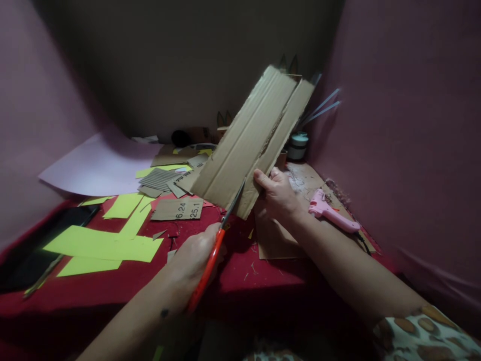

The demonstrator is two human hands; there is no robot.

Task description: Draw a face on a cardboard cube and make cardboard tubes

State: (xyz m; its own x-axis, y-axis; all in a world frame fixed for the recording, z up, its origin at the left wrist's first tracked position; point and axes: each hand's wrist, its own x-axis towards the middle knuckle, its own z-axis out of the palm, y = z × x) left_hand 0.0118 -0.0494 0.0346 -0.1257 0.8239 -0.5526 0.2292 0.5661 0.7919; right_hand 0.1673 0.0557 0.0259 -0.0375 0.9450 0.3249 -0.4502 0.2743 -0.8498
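My left hand (191,258) is closed round the red handles of a pair of scissors (218,240). The grey blades point up and right into the lower edge of a long corrugated cardboard piece (250,145). My right hand (276,193) grips that cardboard at its lower right edge, thumb on the front, and holds it tilted above the red table (240,281). The cardboard has lengthwise creases and a torn strip down the middle.
Yellow-green paper strips (105,245) and cardboard scraps (176,208) lie on the left. A pink glue gun (330,213) rests on a cardboard sheet at the right. A small jar (298,145) stands at the back. Pink backdrop walls enclose the table.
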